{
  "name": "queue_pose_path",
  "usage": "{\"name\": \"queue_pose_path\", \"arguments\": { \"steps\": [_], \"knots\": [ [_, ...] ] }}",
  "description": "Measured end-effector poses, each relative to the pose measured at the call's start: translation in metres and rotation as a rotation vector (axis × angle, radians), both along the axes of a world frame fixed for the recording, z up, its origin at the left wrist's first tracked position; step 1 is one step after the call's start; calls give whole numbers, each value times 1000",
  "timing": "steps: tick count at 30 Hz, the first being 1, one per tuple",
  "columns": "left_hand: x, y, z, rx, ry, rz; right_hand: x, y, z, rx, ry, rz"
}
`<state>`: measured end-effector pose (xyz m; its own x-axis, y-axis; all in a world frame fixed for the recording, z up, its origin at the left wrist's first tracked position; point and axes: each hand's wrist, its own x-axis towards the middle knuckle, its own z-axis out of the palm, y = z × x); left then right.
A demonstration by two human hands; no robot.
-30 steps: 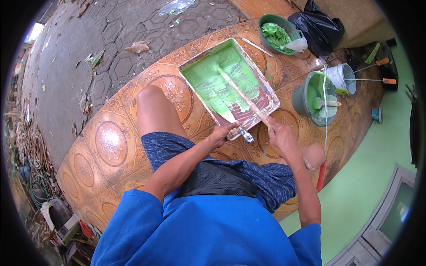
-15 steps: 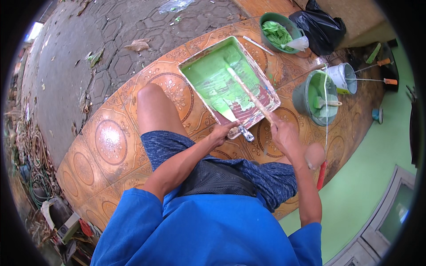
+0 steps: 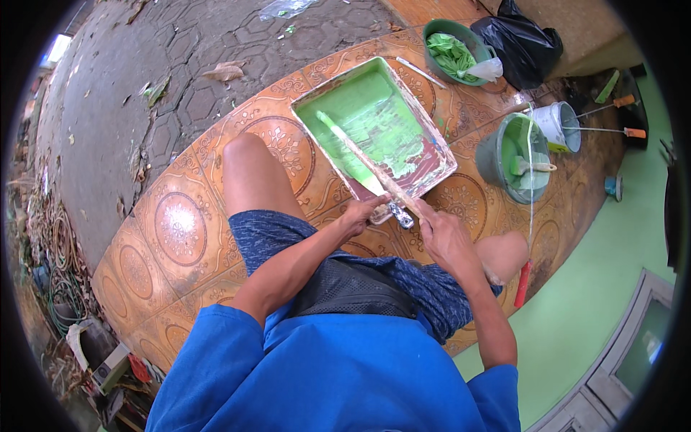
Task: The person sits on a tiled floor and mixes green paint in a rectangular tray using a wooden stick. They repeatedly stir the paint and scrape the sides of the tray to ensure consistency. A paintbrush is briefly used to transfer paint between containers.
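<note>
A paint tray (image 3: 301, 117) smeared with light green paint rests on the tiles in front of me. My left hand (image 3: 363, 214) is closed around a flat, paint-coated tool (image 3: 367, 180) at the tray's near corner, its speckled handle sticking out over the rim. My right hand (image 3: 446, 241) grips a long wooden stick (image 3: 367, 162) that slants across the tray, its green-coated end in the paint near the left wall and crossing close over the flat tool.
Right of the tray stand a grey-green bucket (image 3: 491, 165) with a brush, a white bucket (image 3: 554, 126), a green tub (image 3: 450, 54) with green plastic, a black bag (image 3: 518, 54) and a red-handled roller pole (image 3: 522, 284). A green wall (image 3: 576, 273) bounds the right side.
The stick's painted end has swung from the tray's upper middle toward its left side, and my right hand has moved leftward. My left hand stays at the near corner.
</note>
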<state>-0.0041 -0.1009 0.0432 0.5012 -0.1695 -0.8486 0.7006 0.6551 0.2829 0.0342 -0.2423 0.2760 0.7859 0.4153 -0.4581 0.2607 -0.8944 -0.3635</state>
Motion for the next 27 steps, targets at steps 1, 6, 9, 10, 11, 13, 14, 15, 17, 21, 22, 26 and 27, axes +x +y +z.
{"name": "queue_pose_path", "arguments": {
  "steps": [1,6,9,10,11,13,14,15,17,21,22,26,27],
  "knots": [
    [0,-1,-1,14,7,-6,-1,-1,-1,-1,-8,19],
    [-3,1,-16,-10,-26,-6,0,-5,-21,-33,-61,92],
    [-2,2,-8,16,-17,-14,15,-10,-21,-73,-30,52],
    [1,0,0,10,-25,-24,15,-12,-20,-63,-57,54],
    [1,0,7,-17,-26,-20,16,-14,-19,-50,-84,57],
    [2,3,17,-67,-28,-8,15,-11,-13,-46,-96,63],
    [1,3,15,-48,-18,-15,13,-4,-9,-57,-79,64],
    [1,3,12,-29,-9,-23,11,1,-6,-67,-63,64],
    [0,4,5,2,-7,-27,9,2,-21,-25,-68,98],
    [3,4,23,-15,-14,-31,21,-4,-28,-59,-64,58],
    [5,5,33,-35,-15,-28,23,-9,-28,-38,-100,62],
    [2,6,31,-61,-45,3,23,-6,-17,-58,-96,80],
    [2,7,31,-56,-32,-9,21,-1,-13,-91,-59,81]
  ]
}}
